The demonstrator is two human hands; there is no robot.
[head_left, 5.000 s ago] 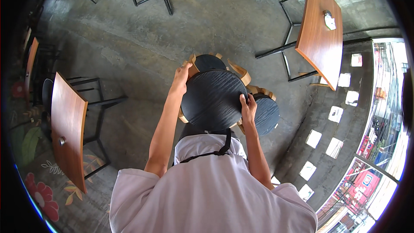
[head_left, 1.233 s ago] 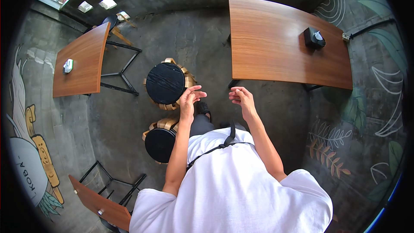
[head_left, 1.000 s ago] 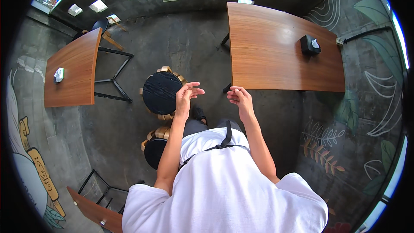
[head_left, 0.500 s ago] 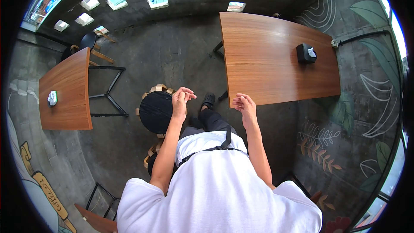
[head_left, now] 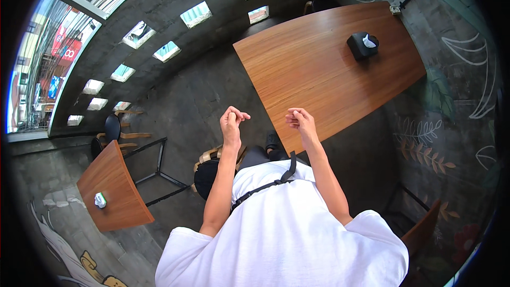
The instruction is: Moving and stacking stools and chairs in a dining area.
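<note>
Both hands are off the stool (head_left: 208, 176) now: left hand (head_left: 232, 124) and right hand (head_left: 300, 121) loosely curled, empty, at the wooden table's (head_left: 324, 69) near edge.

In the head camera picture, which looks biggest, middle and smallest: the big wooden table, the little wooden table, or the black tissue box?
1. Big wooden table: largest by far.
2. Little wooden table: middle, though it sits near the bent rim of the picture, which may shrink it.
3. Black tissue box: smallest.
</note>
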